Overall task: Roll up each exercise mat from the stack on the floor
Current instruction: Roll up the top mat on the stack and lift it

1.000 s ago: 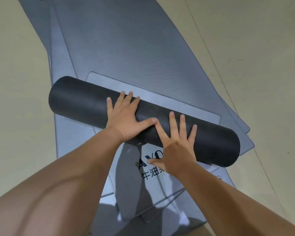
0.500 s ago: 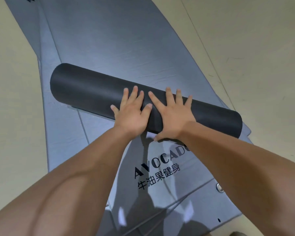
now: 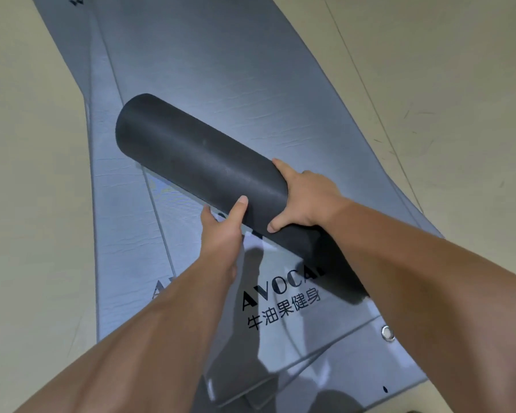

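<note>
A black rolled-up mat (image 3: 191, 156) lies slanted across the stack of flat grey mats (image 3: 221, 55). My right hand (image 3: 304, 195) cups the roll's near right end, fingers over the top and thumb below. From underneath, my left hand (image 3: 221, 228) grips that same end, its thumb pressed on the roll's black side. The near end looks raised off the stack. The top flat mat carries black "AVOCA" lettering and Chinese characters (image 3: 280, 302), partly covered by my arms.
The stack fans out, with several mat edges and corners showing at the near end (image 3: 280, 383). A metal eyelet (image 3: 387, 333) sits near the right corner. Beige floor (image 3: 444, 84) lies on both sides of the stack.
Both palms were flat on top of the roll, pushing it away. Now the hands have shifted to the roll's right end and closed around it, and the roll has swung to a steeper angle.
</note>
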{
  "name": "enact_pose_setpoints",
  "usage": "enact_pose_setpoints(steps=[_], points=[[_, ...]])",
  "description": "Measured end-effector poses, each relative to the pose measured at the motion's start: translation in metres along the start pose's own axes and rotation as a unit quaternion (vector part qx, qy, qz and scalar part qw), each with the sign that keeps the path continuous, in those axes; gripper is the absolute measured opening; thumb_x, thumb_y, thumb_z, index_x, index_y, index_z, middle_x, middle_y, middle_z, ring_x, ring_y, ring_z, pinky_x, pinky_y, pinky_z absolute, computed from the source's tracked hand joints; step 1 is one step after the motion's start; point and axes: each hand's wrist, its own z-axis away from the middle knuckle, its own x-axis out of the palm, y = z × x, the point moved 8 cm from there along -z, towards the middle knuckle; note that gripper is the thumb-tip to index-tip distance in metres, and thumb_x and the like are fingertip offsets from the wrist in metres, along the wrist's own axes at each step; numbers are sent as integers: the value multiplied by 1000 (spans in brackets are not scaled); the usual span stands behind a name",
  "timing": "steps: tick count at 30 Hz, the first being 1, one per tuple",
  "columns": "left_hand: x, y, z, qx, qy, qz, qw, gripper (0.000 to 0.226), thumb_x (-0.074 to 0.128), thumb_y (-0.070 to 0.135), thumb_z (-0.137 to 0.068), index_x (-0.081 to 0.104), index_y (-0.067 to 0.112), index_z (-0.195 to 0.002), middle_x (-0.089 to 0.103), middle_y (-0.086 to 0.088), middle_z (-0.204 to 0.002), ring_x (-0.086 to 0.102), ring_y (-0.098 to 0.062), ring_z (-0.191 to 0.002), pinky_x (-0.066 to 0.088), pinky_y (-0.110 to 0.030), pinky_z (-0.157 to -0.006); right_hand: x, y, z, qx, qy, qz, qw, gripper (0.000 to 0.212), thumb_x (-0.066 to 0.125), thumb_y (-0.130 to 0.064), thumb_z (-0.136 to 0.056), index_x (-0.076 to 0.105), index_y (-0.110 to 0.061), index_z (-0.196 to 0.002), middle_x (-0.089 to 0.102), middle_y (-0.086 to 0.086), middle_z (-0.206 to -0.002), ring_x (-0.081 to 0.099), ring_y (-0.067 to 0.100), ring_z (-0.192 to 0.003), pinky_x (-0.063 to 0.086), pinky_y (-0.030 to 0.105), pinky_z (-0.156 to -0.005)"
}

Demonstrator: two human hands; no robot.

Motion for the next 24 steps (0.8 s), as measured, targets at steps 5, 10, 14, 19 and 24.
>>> enact_pose_setpoints(steps=[5, 10, 14, 19, 24], points=[[1, -37, 5, -97, -83, 116, 985, 49, 75, 43, -89, 57, 26, -131, 77, -4, -102, 67, -23, -67, 54, -41, -65, 29, -26, 33, 11, 17, -67, 998, 139, 83, -68, -47, 2, -47, -159, 58, -5, -94, 60, 25, -86, 59, 39, -79], [-14, -45, 12, -115, -123, 108, 980, 71, 87, 49, -72, 63, 21, -133, 74, -11, -122, 72, -31, -104, 60, -44, -72, 54, -29, 50, 13, -28, -203, 979, 126, 90, -65, -50, 22, -43, -153, 66, -13, -105, 64, 19, -94, 56, 34, -86], [-25, -44, 13, -112, -123, 52, 985, 94, 98, 42, -54, 58, 23, -137, 75, -8, -118, 74, -34, -103, 60, -52, -82, 87, -14, 68, 31, -65, -393, 917, 112, 97, -56, -45, 41, -49, -142, 67, -23, -114, 67, 7, -106, 55, 33, -97], [-18, -35, 20, -99, -75, 40, 991, 71, 89, 30, -74, 54, 20, -135, 75, -9, -114, 78, -26, -78, 59, -39, -53, 94, 1, 74, 21, -68, -513, 855, 90, 99, -38, -55, 52, -49, -132, 71, -21, -113, 71, 5, -102, 58, 35, -96], [10, -1, 44, -66, -77, 11, 995, 67, 85, 28, -79, 47, 22, -133, 72, -3, -114, 75, -21, -83, 59, -36, -54, 58, 20, 88, 7, -35, -541, 840, 95, 99, -40, -55, 51, -50, -135, 71, -21, -117, 71, 6, -104, 59, 36, -95]])
